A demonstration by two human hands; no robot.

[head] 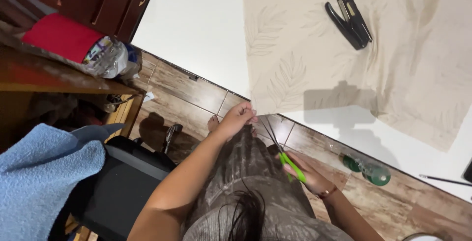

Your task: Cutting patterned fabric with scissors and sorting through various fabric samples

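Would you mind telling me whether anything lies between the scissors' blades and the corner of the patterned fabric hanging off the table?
Nothing visible does. The right hand holds the green-handled scissors, whose blades point at the patterned fabric, while the left hand pinches its corner. The black stapler lies well away on the fabric.

I am gripping green plastic-handled scissors with thin metal blades and pinching matt beige leaf-printed paper; a glossy black stapler is lying on it, above wood-look floor tiles.
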